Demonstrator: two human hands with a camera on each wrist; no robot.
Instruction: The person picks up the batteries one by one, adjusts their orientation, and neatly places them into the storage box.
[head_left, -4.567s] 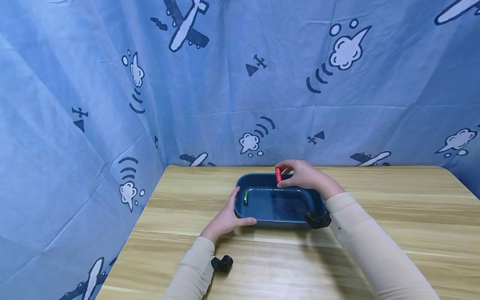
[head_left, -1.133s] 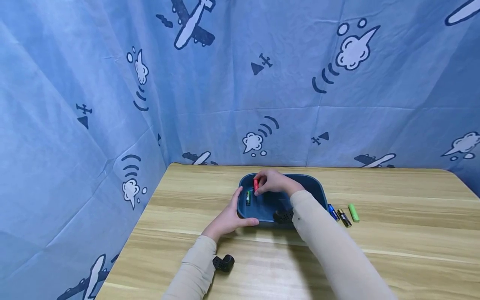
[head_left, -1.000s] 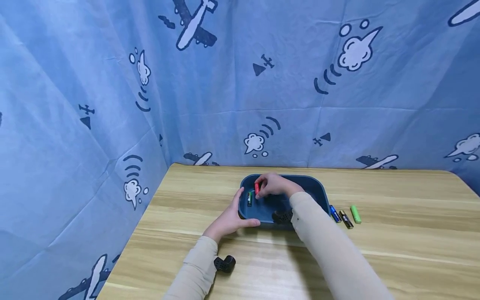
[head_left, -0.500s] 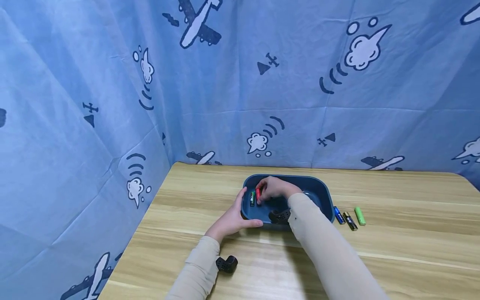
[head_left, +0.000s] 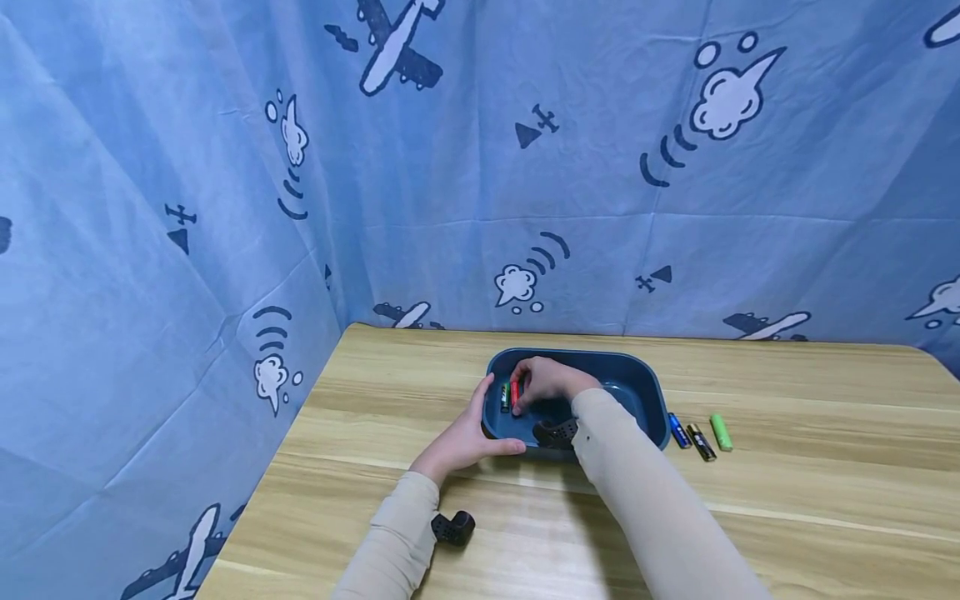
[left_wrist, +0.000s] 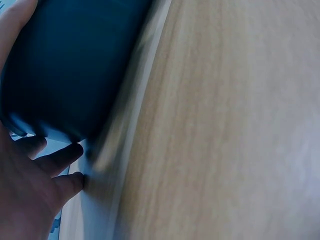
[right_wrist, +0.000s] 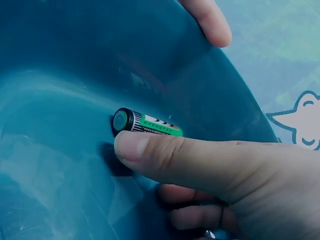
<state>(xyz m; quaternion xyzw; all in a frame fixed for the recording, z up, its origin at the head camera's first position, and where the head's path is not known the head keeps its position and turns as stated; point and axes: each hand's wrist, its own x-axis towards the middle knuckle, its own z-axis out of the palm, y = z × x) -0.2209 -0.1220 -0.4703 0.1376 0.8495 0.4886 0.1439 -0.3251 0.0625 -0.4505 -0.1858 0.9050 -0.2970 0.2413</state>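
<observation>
In the head view my right hand [head_left: 543, 383] reaches into a dark blue plastic basin [head_left: 633, 367] and pinches a red battery [head_left: 515, 392] between thumb and fingers, low near the basin's floor. Close to its left lies a green-and-black battery [head_left: 505, 398]. The right wrist view shows that green battery [right_wrist: 155, 124] just behind my thumb; the red one is hidden there. My left hand [head_left: 461, 437] spans the basin's front left corner, thumb and index finger stretched along the outside. Its fingertips touch the basin wall [left_wrist: 70, 65] in the left wrist view.
On the wooden table [head_left: 825, 500], right beside the basin, lie a blue battery [head_left: 678, 431], a black-and-gold battery [head_left: 701, 442] and a light green battery [head_left: 721, 432]. A blue patterned curtain [head_left: 420, 167] hangs behind the table and along its left.
My right hand has carried the red battery from above the basin's back rim leftward and down, beside the green-and-black one. The left hand stays at the corner. The head view has shifted slightly.
</observation>
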